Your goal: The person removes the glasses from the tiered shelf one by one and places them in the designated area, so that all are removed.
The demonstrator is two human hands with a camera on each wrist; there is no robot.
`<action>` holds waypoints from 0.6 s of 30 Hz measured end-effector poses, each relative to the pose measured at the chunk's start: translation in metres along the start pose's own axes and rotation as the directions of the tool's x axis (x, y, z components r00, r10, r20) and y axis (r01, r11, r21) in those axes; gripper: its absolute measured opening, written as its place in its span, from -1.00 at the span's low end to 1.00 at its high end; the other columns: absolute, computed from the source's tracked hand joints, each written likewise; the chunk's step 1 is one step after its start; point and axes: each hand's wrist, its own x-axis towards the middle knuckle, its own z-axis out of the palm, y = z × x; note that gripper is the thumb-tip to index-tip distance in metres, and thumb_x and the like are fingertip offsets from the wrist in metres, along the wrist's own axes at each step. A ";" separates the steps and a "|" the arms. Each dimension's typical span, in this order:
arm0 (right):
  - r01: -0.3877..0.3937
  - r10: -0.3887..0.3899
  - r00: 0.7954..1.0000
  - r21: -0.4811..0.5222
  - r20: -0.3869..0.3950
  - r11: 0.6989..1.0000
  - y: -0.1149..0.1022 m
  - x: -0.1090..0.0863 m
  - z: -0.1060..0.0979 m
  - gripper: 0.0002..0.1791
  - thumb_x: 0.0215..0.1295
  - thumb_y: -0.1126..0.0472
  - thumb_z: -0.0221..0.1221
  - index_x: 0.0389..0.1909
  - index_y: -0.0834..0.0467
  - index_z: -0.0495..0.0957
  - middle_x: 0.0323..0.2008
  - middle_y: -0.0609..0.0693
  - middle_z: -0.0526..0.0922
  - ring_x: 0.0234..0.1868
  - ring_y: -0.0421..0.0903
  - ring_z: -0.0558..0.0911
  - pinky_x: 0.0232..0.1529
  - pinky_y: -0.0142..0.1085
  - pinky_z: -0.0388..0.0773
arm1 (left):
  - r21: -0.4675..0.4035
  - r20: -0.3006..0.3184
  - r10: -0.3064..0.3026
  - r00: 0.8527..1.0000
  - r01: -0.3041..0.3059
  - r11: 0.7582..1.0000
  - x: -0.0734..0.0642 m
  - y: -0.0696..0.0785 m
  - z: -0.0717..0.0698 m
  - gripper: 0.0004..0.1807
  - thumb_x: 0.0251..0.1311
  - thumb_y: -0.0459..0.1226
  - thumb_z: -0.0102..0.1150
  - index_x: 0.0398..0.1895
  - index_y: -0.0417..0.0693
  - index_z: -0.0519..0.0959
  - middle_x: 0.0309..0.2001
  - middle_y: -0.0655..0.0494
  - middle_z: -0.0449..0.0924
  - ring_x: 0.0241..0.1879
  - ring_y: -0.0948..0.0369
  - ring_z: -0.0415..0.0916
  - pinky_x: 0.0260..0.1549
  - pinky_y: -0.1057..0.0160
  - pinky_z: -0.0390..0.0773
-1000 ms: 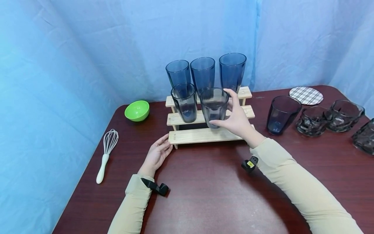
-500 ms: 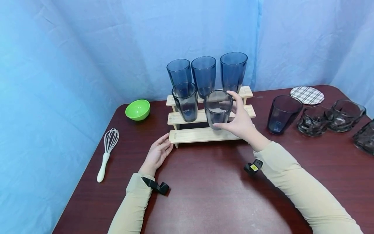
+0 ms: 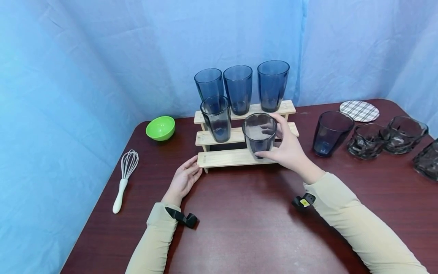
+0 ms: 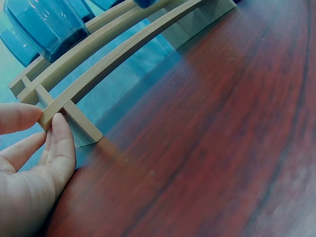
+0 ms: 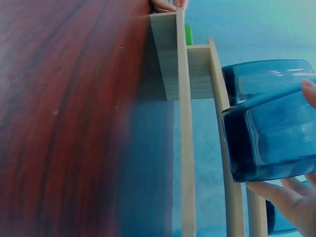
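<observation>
My right hand holds a smoky glass tumbler between thumb and fingers, in front of the middle shelf. In the right wrist view this tumbler is tilted, its base near the shelf edge. With thumb and fingers my left hand grips the left end of the lowest board of a three-tier wooden rack; the left wrist view shows the fingertips around that board's corner. One more tumbler stands on the middle shelf's left. Three blue tumblers stand along the top shelf.
Right of the rack stand a dark tumbler and several low, wavy glasses, with a plaid round mat behind. A green bowl and a white whisk lie left. A blue curtain hangs behind the table.
My right hand has moved the tumbler rightward and toward me, lower in front of the middle shelf. The left hand stays at the rack's left end.
</observation>
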 end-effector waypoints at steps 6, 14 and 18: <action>-0.008 0.007 1.000 -0.034 -0.029 0.999 -0.001 -0.007 -0.008 0.17 -0.23 0.39 0.50 0.41 -0.06 0.01 0.17 0.12 0.38 0.06 0.12 0.54 -0.22 -0.59 0.51 | 0.004 -0.004 0.001 1.000 -0.001 1.000 -0.001 0.001 0.002 -0.41 0.34 -0.55 -0.27 0.44 -0.27 0.04 0.04 0.07 0.32 -0.23 0.36 0.49 -0.17 0.44 0.51; -0.032 0.027 0.999 -0.105 -0.043 0.994 -0.001 -0.019 -0.020 0.18 -0.24 0.33 0.52 0.40 -0.09 0.01 0.09 0.13 0.52 -0.06 -0.18 0.59 -0.23 -0.66 0.47 | 0.008 -0.002 0.001 1.000 -0.001 1.000 -0.001 0.001 0.001 -0.41 0.34 -0.55 -0.27 0.44 -0.27 0.03 0.05 0.07 0.31 -0.23 0.37 0.49 -0.17 0.45 0.52; -0.053 0.046 0.997 -0.131 -0.057 0.990 0.000 -0.025 -0.026 0.18 -0.23 0.33 0.51 0.41 -0.06 0.00 0.10 0.13 0.50 -0.13 -0.39 0.53 -0.22 -0.64 0.47 | 0.002 -0.003 0.002 1.000 -0.002 1.000 -0.001 0.001 0.000 -0.41 0.34 -0.55 -0.25 0.44 -0.27 0.04 0.02 0.07 0.33 -0.23 0.36 0.49 -0.18 0.45 0.52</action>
